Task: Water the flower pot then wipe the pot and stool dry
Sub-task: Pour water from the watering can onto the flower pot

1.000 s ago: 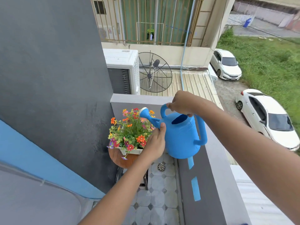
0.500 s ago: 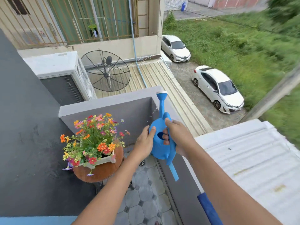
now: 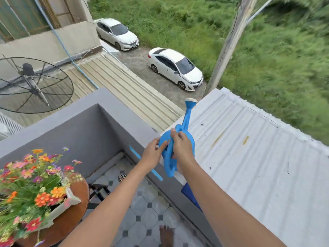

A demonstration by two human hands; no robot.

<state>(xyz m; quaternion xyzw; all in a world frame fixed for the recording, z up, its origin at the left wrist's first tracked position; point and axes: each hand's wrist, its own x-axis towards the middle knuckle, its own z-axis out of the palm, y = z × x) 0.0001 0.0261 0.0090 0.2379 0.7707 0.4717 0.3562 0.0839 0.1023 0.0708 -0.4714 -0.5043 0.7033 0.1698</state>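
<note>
Watering can [image 3: 185, 139]: sits on or just above the grey parapet ledge [image 3: 114, 107], at the balcony's right side; whether it rests fully cannot be told.
Long axis: runs from the handle near the person to the spout, pointing up and away over the corrugated roof [image 3: 249, 148].
Right hand [image 3: 181, 147]: wrapped around the can's handle, grasping it.
Left hand [image 3: 153, 152]: fingers spread, touching the can's left side, not clenched.
Flower pot [image 3: 65, 202]: on the round wooden stool [image 3: 74, 218], well apart, down and to the left of both hands.
Nearer hand: the left, judged by its side.
Coming move: likely releasing the can, then reaching left for wiping.
</note>
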